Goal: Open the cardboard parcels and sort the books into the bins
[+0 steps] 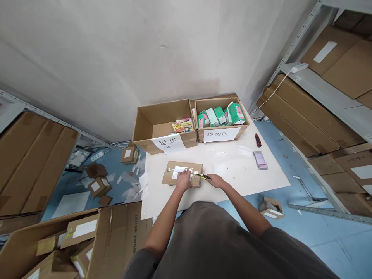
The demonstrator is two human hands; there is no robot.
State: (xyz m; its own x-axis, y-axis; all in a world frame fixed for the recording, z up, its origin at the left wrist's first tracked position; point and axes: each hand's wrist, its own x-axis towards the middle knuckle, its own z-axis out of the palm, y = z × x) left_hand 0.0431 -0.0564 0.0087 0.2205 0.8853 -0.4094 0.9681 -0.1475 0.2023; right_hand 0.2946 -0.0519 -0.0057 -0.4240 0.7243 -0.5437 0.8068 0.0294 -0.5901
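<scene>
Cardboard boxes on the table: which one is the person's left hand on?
The small, flat box in front: the left hand rests on its top. The left open box and right open box stand behind, both bearing white signs.

Carton (171, 175) on table (244, 172), two boxes (188, 140) behind (side by side), knife (204, 176) right

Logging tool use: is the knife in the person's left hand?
No, the right hand holds the knife, while the left hand rests on the cardboard box.

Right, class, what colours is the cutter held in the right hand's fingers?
The cutter is yellow and black, shown best in the head view.
</scene>
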